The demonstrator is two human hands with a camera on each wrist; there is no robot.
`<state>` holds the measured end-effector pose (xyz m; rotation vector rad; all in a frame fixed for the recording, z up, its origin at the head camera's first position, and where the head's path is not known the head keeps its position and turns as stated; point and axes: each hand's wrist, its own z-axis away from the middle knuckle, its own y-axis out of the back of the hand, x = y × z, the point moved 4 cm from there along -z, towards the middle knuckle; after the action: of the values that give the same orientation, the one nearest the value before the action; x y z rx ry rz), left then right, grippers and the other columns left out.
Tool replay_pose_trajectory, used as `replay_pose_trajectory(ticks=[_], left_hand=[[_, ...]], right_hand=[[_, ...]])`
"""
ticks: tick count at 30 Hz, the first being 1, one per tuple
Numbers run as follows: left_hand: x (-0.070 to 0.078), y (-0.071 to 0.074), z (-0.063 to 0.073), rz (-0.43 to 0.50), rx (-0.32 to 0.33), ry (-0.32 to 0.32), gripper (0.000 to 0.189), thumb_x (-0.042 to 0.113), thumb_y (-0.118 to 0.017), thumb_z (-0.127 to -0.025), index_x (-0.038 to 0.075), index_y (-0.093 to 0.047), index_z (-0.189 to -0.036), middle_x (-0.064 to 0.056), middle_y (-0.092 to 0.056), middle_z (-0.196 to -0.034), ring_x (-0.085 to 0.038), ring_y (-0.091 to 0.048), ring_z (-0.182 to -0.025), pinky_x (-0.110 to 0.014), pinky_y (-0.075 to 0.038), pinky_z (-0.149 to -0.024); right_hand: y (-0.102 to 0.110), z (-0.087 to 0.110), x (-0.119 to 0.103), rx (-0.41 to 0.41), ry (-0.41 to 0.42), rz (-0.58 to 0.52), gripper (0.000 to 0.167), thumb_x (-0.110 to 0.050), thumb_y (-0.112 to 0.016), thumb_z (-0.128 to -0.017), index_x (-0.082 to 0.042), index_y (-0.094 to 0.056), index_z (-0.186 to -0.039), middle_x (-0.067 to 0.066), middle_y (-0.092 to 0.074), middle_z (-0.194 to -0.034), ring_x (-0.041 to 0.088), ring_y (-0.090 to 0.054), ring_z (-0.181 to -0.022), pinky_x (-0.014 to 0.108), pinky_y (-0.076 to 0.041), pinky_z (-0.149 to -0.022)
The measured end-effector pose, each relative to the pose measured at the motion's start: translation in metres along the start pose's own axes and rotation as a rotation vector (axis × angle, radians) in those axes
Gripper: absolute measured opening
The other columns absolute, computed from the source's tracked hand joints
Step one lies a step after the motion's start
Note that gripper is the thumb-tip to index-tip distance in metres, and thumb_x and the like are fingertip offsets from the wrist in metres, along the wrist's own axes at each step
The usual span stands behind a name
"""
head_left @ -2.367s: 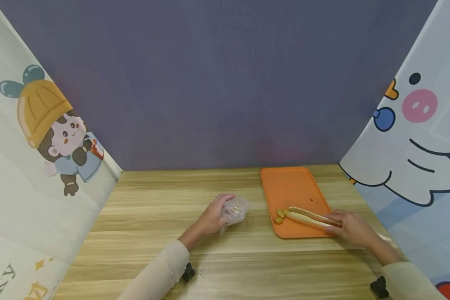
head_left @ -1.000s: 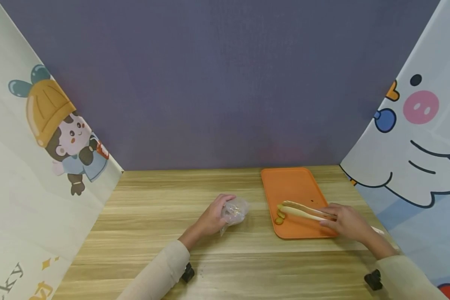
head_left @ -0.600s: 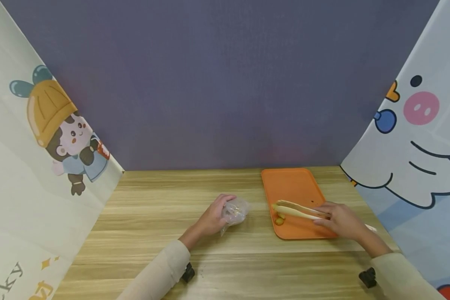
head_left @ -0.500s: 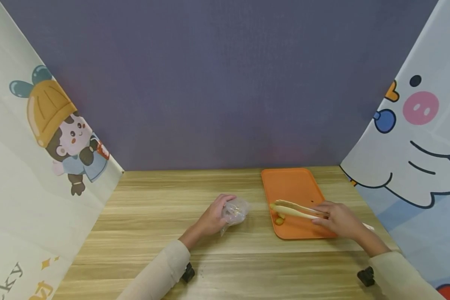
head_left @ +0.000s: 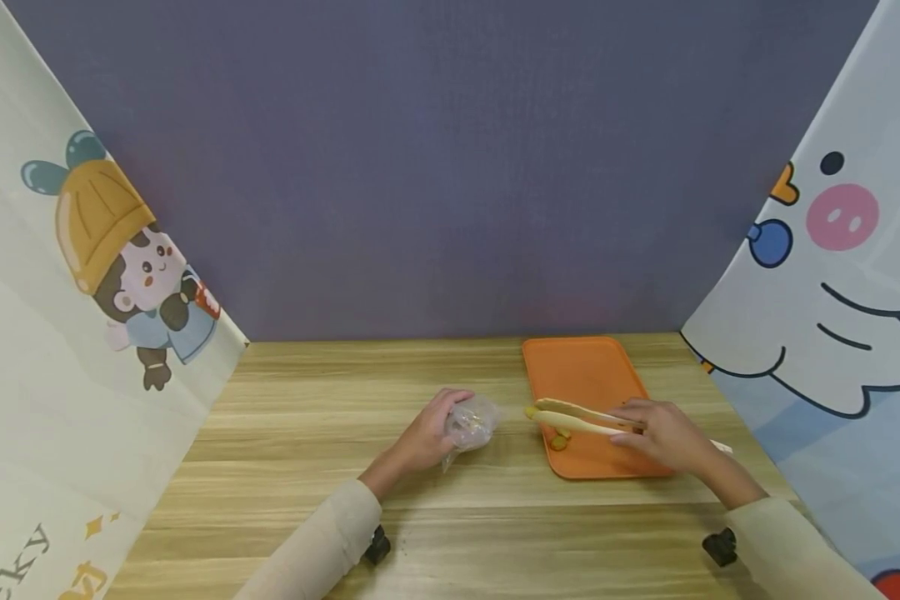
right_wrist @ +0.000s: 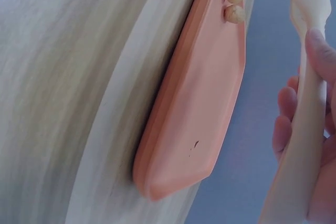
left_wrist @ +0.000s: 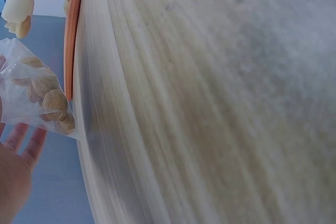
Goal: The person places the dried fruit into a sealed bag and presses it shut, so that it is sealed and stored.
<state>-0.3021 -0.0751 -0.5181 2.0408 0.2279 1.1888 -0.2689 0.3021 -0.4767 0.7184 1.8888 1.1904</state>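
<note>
One bag [head_left: 471,425] in left hand [head_left: 425,435]; right hand [head_left: 666,435] points tongs [head_left: 576,423] leftward.

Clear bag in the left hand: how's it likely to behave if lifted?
The clear bag is probably floppy: its film looks thin and creased. It'll likely hang weighted toward one end, where the round brown pieces bunch. Those pieces may roll or shift inside, since they look loose and roundish.
</note>
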Motion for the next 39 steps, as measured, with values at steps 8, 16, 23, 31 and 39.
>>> replay_pose_trajectory(ticks=[8,16,23,31,39], left_hand=[[0.0,0.0,0.0,0.003,0.008,-0.005,0.07,-0.004,-0.067,-0.081,0.011,-0.047,-0.146,-0.007,-0.054,-0.144,-0.024,-0.052,-0.136,-0.046,-0.042,-0.118],[0.0,-0.001,0.0,0.004,0.007,-0.011,0.072,-0.005,-0.067,-0.079,0.011,-0.047,-0.146,-0.008,-0.055,-0.143,-0.025,-0.052,-0.135,-0.045,-0.041,-0.118],[0.001,-0.001,0.0,-0.002,0.009,-0.015,0.072,-0.006,-0.067,-0.079,0.011,-0.047,-0.146,-0.007,-0.055,-0.143,-0.024,-0.053,-0.135,-0.045,-0.042,-0.118],[0.002,-0.001,0.0,-0.01,0.013,-0.028,0.073,-0.006,-0.066,-0.077,0.008,-0.047,-0.146,-0.01,-0.055,-0.143,-0.027,-0.053,-0.135,-0.047,-0.042,-0.117],[0.002,-0.001,0.001,-0.008,0.006,-0.024,0.071,-0.005,-0.068,-0.08,0.01,-0.047,-0.146,-0.008,-0.053,-0.145,-0.025,-0.052,-0.136,-0.046,-0.042,-0.118]], right_hand=[[0.0,-0.004,-0.008,0.018,0.049,-0.017,0.04,-0.024,-0.081,-0.084,-0.007,-0.075,-0.12,0.002,-0.073,-0.102,-0.009,-0.047,-0.067,0.021,-0.046,-0.058],[0.0,-0.011,-0.016,0.022,0.065,-0.031,0.04,-0.02,-0.081,-0.084,-0.005,-0.074,-0.121,0.004,-0.073,-0.099,-0.008,-0.047,-0.067,0.022,-0.046,-0.059],[0.0,-0.015,-0.023,0.032,0.095,-0.068,0.04,-0.02,-0.08,-0.085,-0.005,-0.074,-0.122,0.004,-0.073,-0.1,-0.008,-0.046,-0.068,0.02,-0.045,-0.057],[-0.001,-0.021,-0.028,0.044,0.102,-0.079,0.04,-0.021,-0.08,-0.084,-0.005,-0.074,-0.121,0.003,-0.073,-0.098,-0.008,-0.044,-0.067,0.019,-0.041,-0.056],[-0.003,-0.027,-0.033,0.031,0.088,-0.049,0.042,-0.03,-0.078,-0.086,-0.006,-0.074,-0.121,0.001,-0.073,-0.103,-0.007,-0.048,-0.07,0.02,-0.045,-0.059]])
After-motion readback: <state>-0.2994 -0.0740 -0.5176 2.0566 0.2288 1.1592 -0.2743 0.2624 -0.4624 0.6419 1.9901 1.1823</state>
